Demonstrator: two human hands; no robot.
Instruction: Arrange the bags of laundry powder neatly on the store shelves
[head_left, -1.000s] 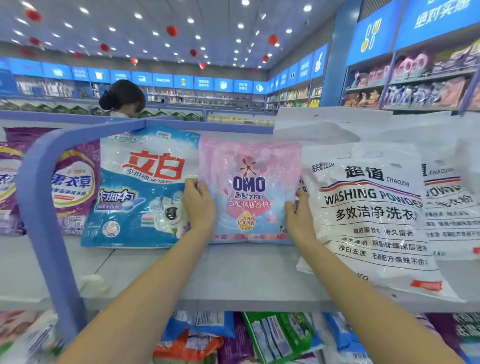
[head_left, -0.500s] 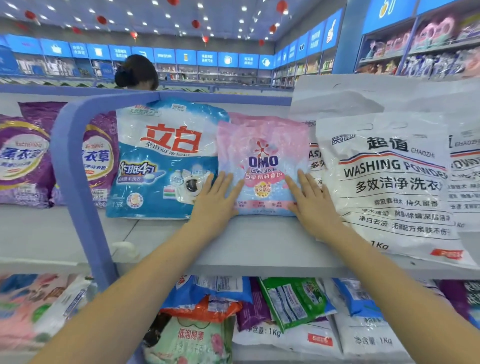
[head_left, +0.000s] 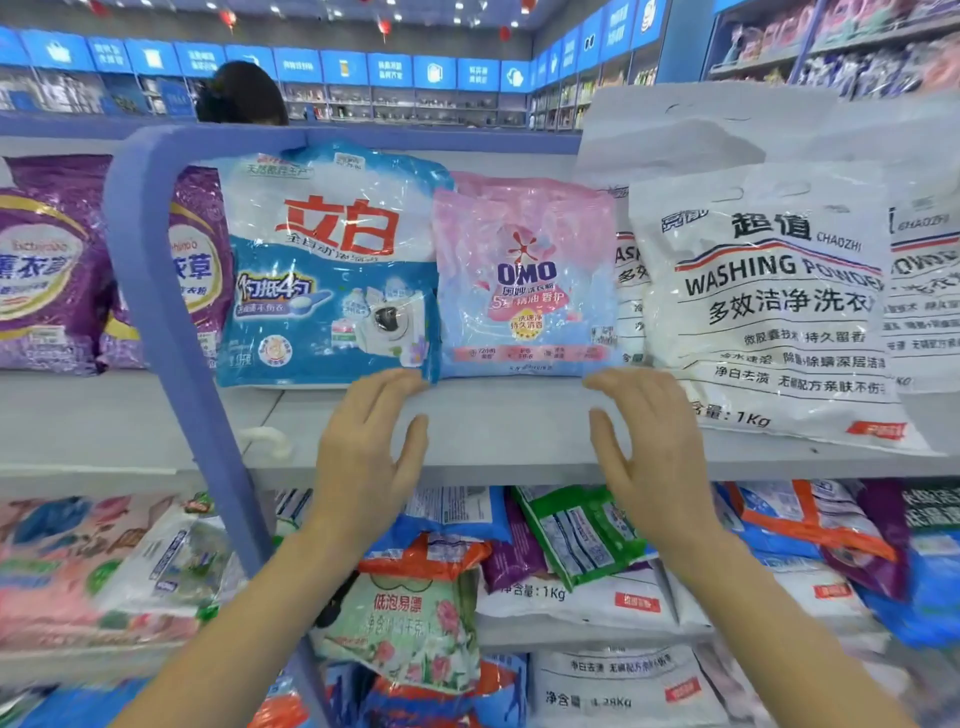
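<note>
A: Where's the pink OMO bag (head_left: 524, 280)?
B: Centre of frame, standing on the upper shelf (head_left: 493, 436). The blue-and-white bag (head_left: 327, 270) is edge to edge on its left and the white washing powder bag (head_left: 769, 301) is just beside it on the right. A second pink bag shows behind its top.

A: Hands?
B: Left hand (head_left: 363, 447) and right hand (head_left: 649, 447) are below it, over the shelf's front strip. Fingers are spread and loosely bent, gripping nothing. The fingertips sit at the bag's two bottom corners. Can't tell whether they touch or sit just off.

A: So the step is final squaring?
B: That's my read. To do it well:
- Put flat fingers on both bottom corners and push evenly, so the base runs parallel to the shelf front.
- Don't pinch the film. It looks glossy and slack, and I'd guess the powder slumps if squeezed.
- Match its face to the blue-and-white bag's.

A: Risks?
B: The white washing powder bag leans, and its foot reaches toward the shelf edge at right of frame. A bump from the right hand could slide it.

A: What's left?
B: The lower-shelf bags (head_left: 571, 545) at the bottom of frame are a heap, so there's plenty to do.
</note>
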